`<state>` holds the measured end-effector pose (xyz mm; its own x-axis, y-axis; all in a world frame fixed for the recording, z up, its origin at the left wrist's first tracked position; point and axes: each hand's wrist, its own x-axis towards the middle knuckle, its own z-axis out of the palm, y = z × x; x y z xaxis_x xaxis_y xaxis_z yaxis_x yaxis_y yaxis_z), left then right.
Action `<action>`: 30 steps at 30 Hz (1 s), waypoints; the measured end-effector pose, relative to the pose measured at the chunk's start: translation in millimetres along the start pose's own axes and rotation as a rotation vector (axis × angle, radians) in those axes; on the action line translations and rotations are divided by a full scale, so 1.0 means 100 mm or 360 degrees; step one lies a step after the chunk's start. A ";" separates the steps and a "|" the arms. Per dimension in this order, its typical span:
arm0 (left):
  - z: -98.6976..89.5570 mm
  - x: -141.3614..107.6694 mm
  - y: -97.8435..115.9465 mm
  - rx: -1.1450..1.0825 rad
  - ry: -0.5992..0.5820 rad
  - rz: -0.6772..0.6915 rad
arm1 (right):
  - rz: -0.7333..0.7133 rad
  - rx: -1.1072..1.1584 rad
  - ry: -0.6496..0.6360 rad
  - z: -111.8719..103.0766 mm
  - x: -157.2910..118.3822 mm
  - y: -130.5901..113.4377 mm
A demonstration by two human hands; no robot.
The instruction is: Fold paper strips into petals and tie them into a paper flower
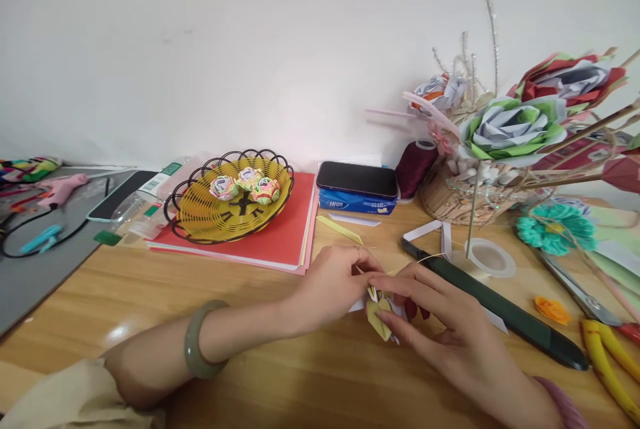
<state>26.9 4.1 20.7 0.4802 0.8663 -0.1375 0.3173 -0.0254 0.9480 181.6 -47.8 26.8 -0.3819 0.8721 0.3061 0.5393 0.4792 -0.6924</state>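
Craft corner with paper flowers [515,128]

A phone [357,178] rests on a packet [350,202] behind the folded paper [378,324]; to the left, a basket [210,219] lies on stacked sheets [300,222].

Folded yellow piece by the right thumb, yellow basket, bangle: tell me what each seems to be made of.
Folded yellow piece: matte paper, most likely, from its thin edges and flat faces.
Yellow basket: probably plastic strips with a slight sheen, judging by the even, regular weave.
Bangle: perhaps polished jade, from its smooth grey-green surface, though glass or plastic could look alike.
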 end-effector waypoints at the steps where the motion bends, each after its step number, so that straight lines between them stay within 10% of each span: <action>1: 0.00 -0.01 0.01 0.0032 0.0003 0.0013 | 0.0017 0.0012 0.0012 0.01 -0.01 0.00; 11: -0.08 -0.04 0.09 0.0386 0.0149 0.0465 | 0.0384 0.0202 0.0393 -0.04 0.07 0.07; 30: -0.04 -0.07 0.02 0.0838 0.0163 0.0609 | 0.0243 -0.0036 0.0197 -0.03 0.04 0.16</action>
<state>21.0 0.5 25.0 0.5668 0.7900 0.2338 0.5097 -0.5592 0.6538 191.3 -35.8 19.1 -0.1997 0.9397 0.2778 0.6009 0.3414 -0.7227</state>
